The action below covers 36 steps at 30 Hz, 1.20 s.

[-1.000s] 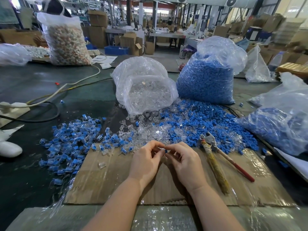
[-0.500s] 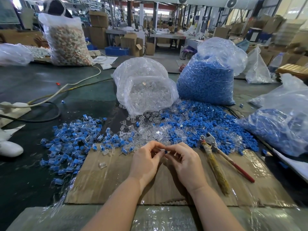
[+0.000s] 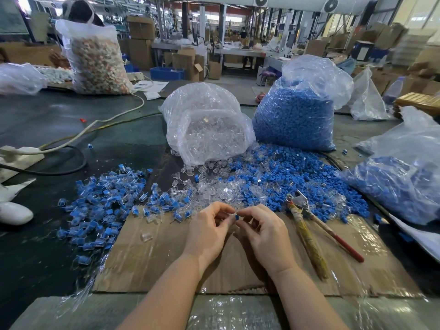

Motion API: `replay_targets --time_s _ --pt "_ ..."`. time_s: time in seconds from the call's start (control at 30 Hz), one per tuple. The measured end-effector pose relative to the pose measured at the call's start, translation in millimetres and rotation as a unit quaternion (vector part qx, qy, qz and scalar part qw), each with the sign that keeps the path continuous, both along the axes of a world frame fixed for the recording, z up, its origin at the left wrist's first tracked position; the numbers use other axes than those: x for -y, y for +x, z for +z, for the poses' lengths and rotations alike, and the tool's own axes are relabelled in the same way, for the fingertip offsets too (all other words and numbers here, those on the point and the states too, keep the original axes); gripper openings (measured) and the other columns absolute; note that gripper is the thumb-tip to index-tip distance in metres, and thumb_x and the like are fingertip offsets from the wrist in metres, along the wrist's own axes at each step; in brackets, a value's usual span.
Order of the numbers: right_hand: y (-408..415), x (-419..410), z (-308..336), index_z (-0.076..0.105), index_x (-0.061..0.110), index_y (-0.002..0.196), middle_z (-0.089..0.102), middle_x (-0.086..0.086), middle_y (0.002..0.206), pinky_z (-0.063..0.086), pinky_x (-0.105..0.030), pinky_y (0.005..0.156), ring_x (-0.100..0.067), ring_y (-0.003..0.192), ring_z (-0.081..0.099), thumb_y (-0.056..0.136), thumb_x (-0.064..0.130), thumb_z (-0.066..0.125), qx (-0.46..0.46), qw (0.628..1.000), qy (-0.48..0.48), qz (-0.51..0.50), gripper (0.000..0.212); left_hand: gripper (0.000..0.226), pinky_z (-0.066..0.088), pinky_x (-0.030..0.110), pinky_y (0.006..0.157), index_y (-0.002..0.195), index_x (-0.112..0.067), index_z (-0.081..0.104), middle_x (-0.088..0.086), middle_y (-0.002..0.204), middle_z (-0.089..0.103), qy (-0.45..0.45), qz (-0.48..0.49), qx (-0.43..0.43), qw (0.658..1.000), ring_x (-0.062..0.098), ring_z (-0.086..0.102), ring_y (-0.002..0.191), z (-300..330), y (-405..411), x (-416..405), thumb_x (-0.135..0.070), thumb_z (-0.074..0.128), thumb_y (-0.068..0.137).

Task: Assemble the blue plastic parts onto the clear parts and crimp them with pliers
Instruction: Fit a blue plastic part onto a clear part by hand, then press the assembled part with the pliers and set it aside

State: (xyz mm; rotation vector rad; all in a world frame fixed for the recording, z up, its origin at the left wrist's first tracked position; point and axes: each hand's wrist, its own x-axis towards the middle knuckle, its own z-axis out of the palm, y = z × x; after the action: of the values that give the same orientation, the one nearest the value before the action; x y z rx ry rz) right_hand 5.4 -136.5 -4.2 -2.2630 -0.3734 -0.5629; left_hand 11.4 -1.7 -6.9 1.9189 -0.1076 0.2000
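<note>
I see both hands meeting over the cardboard sheet (image 3: 166,258) that covers the near part of the tabletop (image 3: 35,246). My left hand (image 3: 207,231) has its grip narrowed to a pinch at the fingertips, and my right hand (image 3: 264,234) does the same from the other side; between them sits a small blue part (image 3: 237,217), held by both. Whether a clear part is in the left pinch too, I cannot tell.

The pliers (image 3: 307,225) lie on the cardboard just right of the right hand, untouched, their metal head toward the loose blue parts (image 3: 285,177). Loose clear parts (image 3: 214,186) are scattered just beyond the hands, spilling from the clear-parts bag (image 3: 207,125). The blue-parts bag (image 3: 295,115) stands upright beside it on the right. To the left, a heap of assembled blue-and-clear pieces (image 3: 102,201) spreads over the dark tabletop. One clear piece (image 3: 146,236) lies alone on the cardboard, left of the left hand.
</note>
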Motion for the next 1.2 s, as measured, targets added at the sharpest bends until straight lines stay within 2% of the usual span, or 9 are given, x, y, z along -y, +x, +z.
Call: replay_targets --time_s 0.2,0.5,0.67,0.73,0.8,0.9,1.03,1.1,1.2 --pt "0.8 0.0 -1.0 0.071 0.017 0.089 0.062 0.009 0.082 0.051 -0.034 0.071 -0.011 0.076 0.056 0.079 0.013 0.072 0.001 1.000 0.001 0.000 0.010 0.012 0.054 0.020 0.073 0.088 -0.022 0.065 -0.005 0.081 0.067 0.003 0.001 -0.001 1.000 0.004 0.063 0.075 0.0 0.1 0.0 -0.010 0.065 0.085" --pt "-0.4 -1.7 0.0 0.070 0.018 0.096 0.059 0.011 0.083 0.050 -0.034 0.073 -0.009 0.077 0.055 0.081 0.019 0.071 -0.010 1.000 -0.003 -0.003 0.014 0.015 0.051 0.014 0.070 0.086 -0.025 0.063 -0.006 0.081 0.066 0.009 0.002 0.001 1.000 0.002 0.062 0.075 0.6 0.1 0.1 -0.010 0.064 0.085" --pt "-0.9 5.4 7.5 0.065 0.013 0.108 0.063 -0.001 0.100 0.042 -0.038 0.088 -0.021 0.097 0.056 0.084 0.028 0.068 0.013 0.991 -0.066 -0.118 0.029 0.020 0.045 0.007 0.065 0.081 -0.028 0.062 -0.007 0.077 0.065 -0.006 0.015 0.007 1.000 -0.004 0.058 0.069 2.7 -1.4 0.2 -0.009 0.065 0.085" --pt "0.2 14.7 12.7 0.051 0.016 0.128 0.055 -0.005 0.123 0.035 -0.037 0.099 -0.021 0.115 0.049 0.090 0.040 0.056 -0.063 0.963 -0.150 -0.216 0.045 0.020 0.043 0.005 0.064 0.080 -0.028 0.061 -0.008 0.077 0.064 -0.010 0.016 0.005 1.000 -0.006 0.056 0.068 3.3 -1.8 0.1 -0.009 0.065 0.085" --pt "0.9 29.4 16.2 0.030 0.016 0.141 0.039 -0.009 0.142 0.028 -0.044 0.108 -0.025 0.131 0.036 0.092 0.053 0.040 -0.177 0.904 -0.244 -0.303 0.063 0.018 0.043 0.005 0.065 0.082 -0.027 0.061 -0.008 0.079 0.064 -0.009 0.014 0.001 1.000 -0.005 0.056 0.070 3.9 -1.7 -0.1 -0.009 0.065 0.085" --pt "-3.1 53.2 19.7 0.007 0.014 0.148 0.016 -0.014 0.154 0.013 -0.058 0.110 -0.033 0.141 0.016 0.089 0.066 0.024 -0.325 0.837 -0.275 -0.343 0.081 0.019 0.043 0.004 0.065 0.082 -0.028 0.060 -0.008 0.081 0.063 -0.011 0.012 -0.004 1.000 -0.003 0.056 0.073 5.2 -1.8 0.4 -0.009 0.064 0.085" --pt "-11.4 65.1 20.3 0.018 0.015 0.144 0.029 -0.013 0.149 0.022 -0.058 0.107 -0.032 0.135 0.028 0.090 0.063 0.027 -0.354 0.818 -0.286 -0.353 0.073 0.021 0.044 0.005 0.067 0.081 -0.029 0.058 -0.006 0.083 0.063 -0.016 0.013 -0.015 1.000 0.000 0.057 0.076 7.8 -0.5 1.7 -0.009 0.063 0.086" --pt "-15.8 64.3 21.1 0.038 0.014 0.125 0.045 -0.012 0.133 0.037 -0.048 0.097 -0.030 0.121 0.042 0.093 0.055 0.031 -0.289 0.829 -0.322 -0.354 0.053 0.018 0.044 0.006 0.067 0.082 -0.026 0.059 -0.002 0.084 0.064 -0.031 0.014 -0.023 0.999 0.004 0.058 0.078 9.1 0.4 1.6 -0.008 0.063 0.085" --pt "-18.5 61.4 29.0 0.041 0.015 0.099 0.052 -0.009 0.114 0.043 -0.034 0.084 -0.025 0.105 0.049 0.096 0.049 0.030 -0.236 0.854 -0.321 -0.334 0.036 0.012 0.046 0.007 0.064 0.085 -0.019 0.062 0.005 0.085 0.065 -0.061 0.026 -0.035 0.997 0.009 0.059 0.077 11.5 2.2 0.7 -0.007 0.064 0.085"
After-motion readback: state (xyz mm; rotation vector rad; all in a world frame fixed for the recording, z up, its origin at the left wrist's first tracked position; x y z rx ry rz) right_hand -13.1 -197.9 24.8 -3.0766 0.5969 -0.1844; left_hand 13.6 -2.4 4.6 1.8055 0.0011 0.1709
